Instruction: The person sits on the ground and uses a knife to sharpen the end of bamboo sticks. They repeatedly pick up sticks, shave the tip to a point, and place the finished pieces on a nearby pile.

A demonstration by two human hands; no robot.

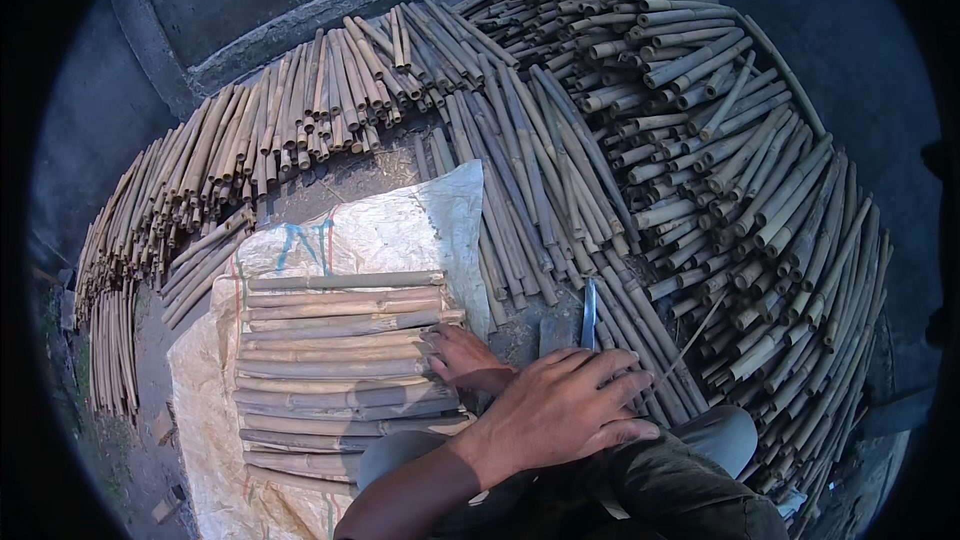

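My left hand (560, 402) reaches across from the lower left, its fingers spread to the right and nothing seen in them. Just beyond it a narrow shiny blade-like strip (590, 315) sticks up; its lower end is hidden behind the hand. Under and past that wrist, my right hand (463, 354) points left, its fingers at the right-hand ends of a row of cut bamboo poles (345, 370). Those fingers look apart and rest against the ends. My left forearm hides most of the right arm. The poles lie side by side on a pale woven sack (400, 230).
A tall stack of bamboo poles (760, 180) curves along the right. Another bamboo pile (270, 125) lines the far left, and loose poles (540, 170) lie between them. A dark block (550, 335) sits beside the strip. My knee (735, 430) shows at right. A concrete wall (250, 10) stands behind.
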